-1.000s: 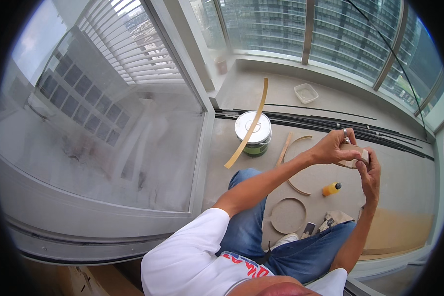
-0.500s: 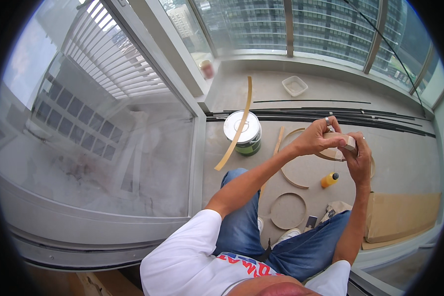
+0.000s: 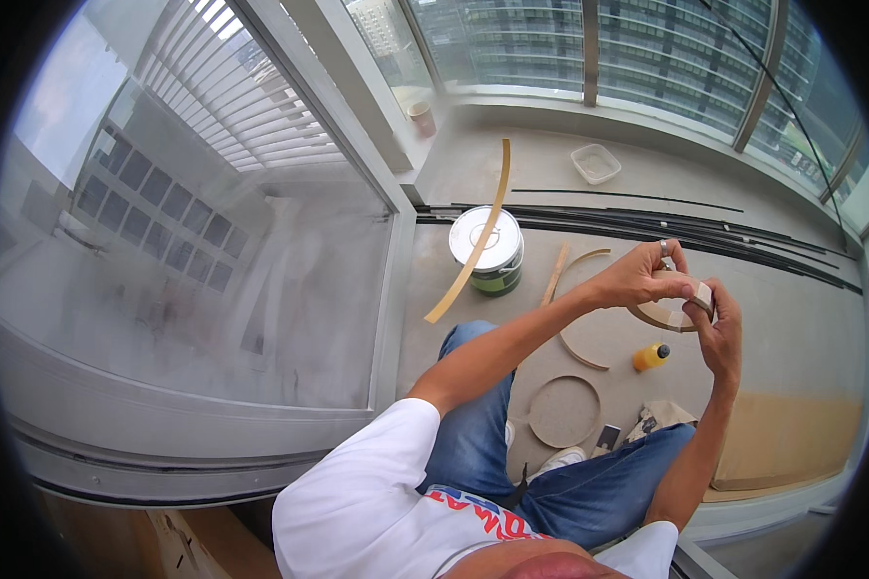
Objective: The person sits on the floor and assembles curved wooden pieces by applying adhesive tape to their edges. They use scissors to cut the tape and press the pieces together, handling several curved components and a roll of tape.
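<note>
Left hand: the left hand is raised in front of the person, fingers pinched on the upper edge of a flat tan wooden disc.
Right hand: the right hand grips the same disc from below and the right — both hands hold it in the air.
Below the hands: a small yellow bottle, a thin curved wooden strip and a round wooden hoop lie on the grey concrete floor.
Further left: a white-lidded paint can, a long bent wooden slat resting across it.
Room: a glazed balcony — a frosted sliding glass door at left, a white plastic tray by the far sill.
</note>
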Action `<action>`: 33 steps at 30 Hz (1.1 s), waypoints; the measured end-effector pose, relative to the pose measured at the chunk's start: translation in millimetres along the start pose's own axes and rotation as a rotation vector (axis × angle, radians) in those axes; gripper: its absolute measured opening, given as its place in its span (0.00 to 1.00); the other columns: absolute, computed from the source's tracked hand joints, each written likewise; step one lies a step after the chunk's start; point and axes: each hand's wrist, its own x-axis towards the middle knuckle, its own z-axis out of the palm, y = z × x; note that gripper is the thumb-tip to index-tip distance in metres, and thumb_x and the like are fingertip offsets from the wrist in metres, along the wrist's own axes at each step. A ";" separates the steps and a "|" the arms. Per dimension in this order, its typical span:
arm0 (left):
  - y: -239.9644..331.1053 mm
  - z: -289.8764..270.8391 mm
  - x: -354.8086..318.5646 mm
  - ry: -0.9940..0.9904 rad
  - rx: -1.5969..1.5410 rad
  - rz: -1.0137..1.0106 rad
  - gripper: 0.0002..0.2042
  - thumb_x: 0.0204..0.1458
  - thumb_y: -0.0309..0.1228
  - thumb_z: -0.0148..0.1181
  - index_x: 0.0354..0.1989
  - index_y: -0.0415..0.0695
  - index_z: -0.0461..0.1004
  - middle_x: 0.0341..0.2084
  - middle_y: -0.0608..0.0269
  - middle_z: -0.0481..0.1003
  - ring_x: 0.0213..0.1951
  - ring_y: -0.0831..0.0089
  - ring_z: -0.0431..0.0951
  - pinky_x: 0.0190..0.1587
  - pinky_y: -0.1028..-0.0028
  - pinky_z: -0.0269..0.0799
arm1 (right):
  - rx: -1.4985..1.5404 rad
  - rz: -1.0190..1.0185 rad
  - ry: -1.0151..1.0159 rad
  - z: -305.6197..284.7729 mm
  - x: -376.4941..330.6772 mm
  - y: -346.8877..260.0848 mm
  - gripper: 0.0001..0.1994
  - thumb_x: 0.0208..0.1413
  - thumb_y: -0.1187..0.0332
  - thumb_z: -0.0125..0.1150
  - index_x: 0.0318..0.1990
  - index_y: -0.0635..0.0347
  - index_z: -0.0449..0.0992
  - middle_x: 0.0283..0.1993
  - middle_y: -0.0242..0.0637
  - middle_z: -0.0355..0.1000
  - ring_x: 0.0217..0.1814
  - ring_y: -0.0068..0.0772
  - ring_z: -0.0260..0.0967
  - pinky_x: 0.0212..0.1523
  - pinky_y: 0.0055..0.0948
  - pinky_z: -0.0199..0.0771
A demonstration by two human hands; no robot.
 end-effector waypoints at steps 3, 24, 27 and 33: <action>-4.8 -0.1 1.7 -0.018 0.003 0.048 0.22 0.52 0.48 0.73 0.38 0.43 0.72 0.26 0.67 0.78 0.26 0.85 0.73 0.25 0.83 0.64 | 0.115 0.034 -0.072 -0.2 -1.7 7.3 0.10 0.62 0.64 0.63 0.41 0.61 0.73 0.30 0.26 0.68 0.35 0.18 0.64 0.37 0.21 0.65; 9.3 -20.5 -8.5 -0.122 0.346 0.135 0.26 0.49 0.49 0.74 0.45 0.40 0.73 0.30 0.54 0.80 0.30 0.70 0.80 0.30 0.74 0.76 | 0.526 0.136 -0.046 14.5 6.6 22.8 0.18 0.72 0.51 0.46 0.37 0.55 0.70 0.30 0.24 0.64 0.33 0.16 0.58 0.37 0.19 0.57; 9.4 -18.0 -7.4 -0.087 0.390 0.093 0.25 0.51 0.47 0.73 0.47 0.40 0.74 0.31 0.55 0.80 0.32 0.68 0.81 0.34 0.74 0.77 | 0.552 0.136 -0.046 14.7 7.6 23.0 0.18 0.73 0.51 0.46 0.36 0.55 0.70 0.31 0.26 0.64 0.33 0.16 0.57 0.37 0.20 0.57; 10.3 -16.2 -12.6 -0.095 0.457 0.197 0.22 0.54 0.45 0.70 0.47 0.40 0.73 0.31 0.53 0.80 0.31 0.68 0.81 0.34 0.72 0.77 | 0.552 0.234 -0.021 15.7 3.5 33.6 0.19 0.71 0.50 0.48 0.41 0.58 0.73 0.33 0.27 0.68 0.36 0.16 0.62 0.39 0.20 0.60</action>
